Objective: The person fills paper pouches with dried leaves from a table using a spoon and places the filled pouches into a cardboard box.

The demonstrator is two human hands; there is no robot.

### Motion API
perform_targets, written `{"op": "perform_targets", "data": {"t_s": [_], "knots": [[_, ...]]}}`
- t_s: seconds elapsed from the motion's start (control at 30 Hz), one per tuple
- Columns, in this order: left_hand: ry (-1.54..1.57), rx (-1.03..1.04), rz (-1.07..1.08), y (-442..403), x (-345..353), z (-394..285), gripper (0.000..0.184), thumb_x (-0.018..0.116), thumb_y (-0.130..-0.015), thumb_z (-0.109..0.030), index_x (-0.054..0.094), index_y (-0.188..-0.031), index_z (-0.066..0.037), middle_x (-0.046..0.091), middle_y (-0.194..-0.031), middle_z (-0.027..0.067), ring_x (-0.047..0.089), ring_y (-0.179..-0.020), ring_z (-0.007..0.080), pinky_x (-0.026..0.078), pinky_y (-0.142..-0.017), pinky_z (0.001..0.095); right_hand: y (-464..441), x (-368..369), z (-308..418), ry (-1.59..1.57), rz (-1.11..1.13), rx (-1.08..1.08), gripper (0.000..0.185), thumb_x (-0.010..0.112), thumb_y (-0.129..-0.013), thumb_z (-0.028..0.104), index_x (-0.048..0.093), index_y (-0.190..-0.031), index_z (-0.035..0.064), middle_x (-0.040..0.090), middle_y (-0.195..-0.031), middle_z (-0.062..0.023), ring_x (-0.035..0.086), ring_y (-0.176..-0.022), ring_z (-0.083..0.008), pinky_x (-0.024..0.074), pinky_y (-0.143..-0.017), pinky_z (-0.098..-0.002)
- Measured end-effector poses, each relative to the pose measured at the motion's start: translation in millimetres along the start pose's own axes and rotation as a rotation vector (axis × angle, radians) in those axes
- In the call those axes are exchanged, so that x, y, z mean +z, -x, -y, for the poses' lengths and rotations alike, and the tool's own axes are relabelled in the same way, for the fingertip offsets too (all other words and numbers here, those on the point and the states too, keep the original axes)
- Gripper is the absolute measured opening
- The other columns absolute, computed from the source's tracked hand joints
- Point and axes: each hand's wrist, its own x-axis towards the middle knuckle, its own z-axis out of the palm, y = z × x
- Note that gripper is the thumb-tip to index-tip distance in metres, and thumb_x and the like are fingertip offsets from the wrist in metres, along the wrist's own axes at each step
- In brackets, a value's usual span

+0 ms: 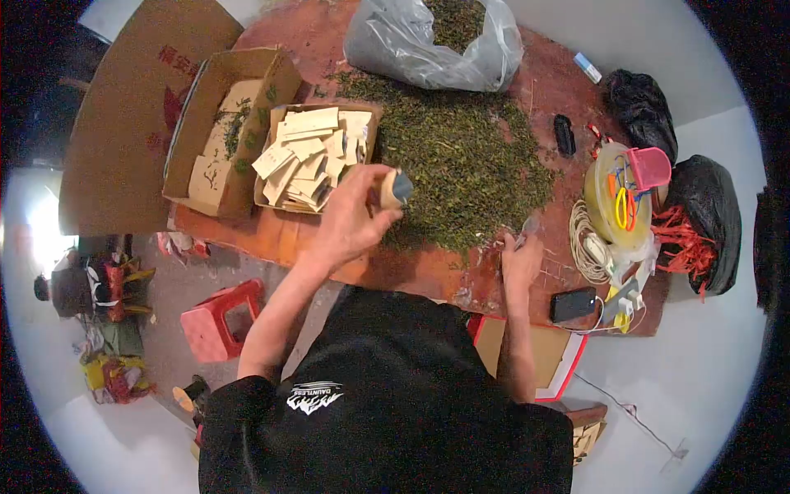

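My left hand [352, 216] pinches a small brown paper packet [393, 191], whose mouth gapes and shows a silvery lining. It hovers at the left edge of a wide heap of dried green leaves [461, 165] spread over the red table. At the heap's lower right edge, my right hand [521, 262] has its fingers closed round a small see-through scoop-like thing [532, 224], partly hidden. Beside the left hand, a cardboard box [265, 191] is piled with similar paper packets [306, 152].
A longer cardboard box [278, 74] with scattered leaves stands at left. A clear plastic bag [387, 49] of leaves sits at the back. On the right are a yellowish tub [605, 185], coiled cord [583, 247], a black phone [573, 305] and black bags [709, 206]. A red stool [210, 329] stands below.
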Motion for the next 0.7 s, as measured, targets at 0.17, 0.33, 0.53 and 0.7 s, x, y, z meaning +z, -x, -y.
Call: {"op": "perform_targets", "data": {"t_s": [0.17,0.33,0.53,0.7], "knots": [[-0.069,-0.008,0.061,19,43,-5,0.061,0.085,-0.077,-0.011,0.058,-0.130,-0.002,0.065,-0.116,0.0192,0.066,-0.106,0.0382,0.054,-0.091,0.0435,-9,-4,-12,-0.020,0.024,-0.049,0.040,0.077,-0.087,0.022,0.062,-0.118,0.0030,0.066,-0.107,-0.0251,0.064,-0.101,-0.0465,0.0513,-0.085,-0.0559],[-0.069,-0.066,0.082,28,63,-14,0.060,0.084,-0.077,-0.012,0.057,-0.131,-0.002,0.065,-0.120,0.0210,0.065,-0.111,0.0413,0.053,-0.094,0.0450,-14,-7,-24,-0.067,0.060,-0.066,0.030,0.071,-0.088,0.012,0.060,-0.115,0.0037,0.068,-0.100,-0.0241,0.067,-0.094,-0.0447,0.0525,-0.080,-0.0536],[-0.096,-0.052,0.050,37,73,-8,0.059,0.084,-0.078,-0.011,0.057,-0.129,-0.002,0.066,-0.118,0.0212,0.066,-0.111,0.0416,0.053,-0.093,0.0450,-18,-11,-29,-0.153,-0.030,-0.224,0.032,0.066,-0.088,0.001,0.057,-0.119,0.0019,0.069,-0.094,-0.0216,0.068,-0.089,-0.0430,0.0529,-0.079,-0.0526],[-0.057,-0.099,0.070,37,76,-2,0.059,0.084,-0.077,-0.010,0.057,-0.129,-0.003,0.066,-0.117,0.0211,0.065,-0.109,0.0416,0.053,-0.091,0.0452,-23,-20,-21,-0.375,0.067,-0.187,0.039,0.068,-0.087,0.001,0.056,-0.124,0.0027,0.068,-0.097,-0.0243,0.067,-0.088,-0.0459,0.0522,-0.076,-0.0544]]}}
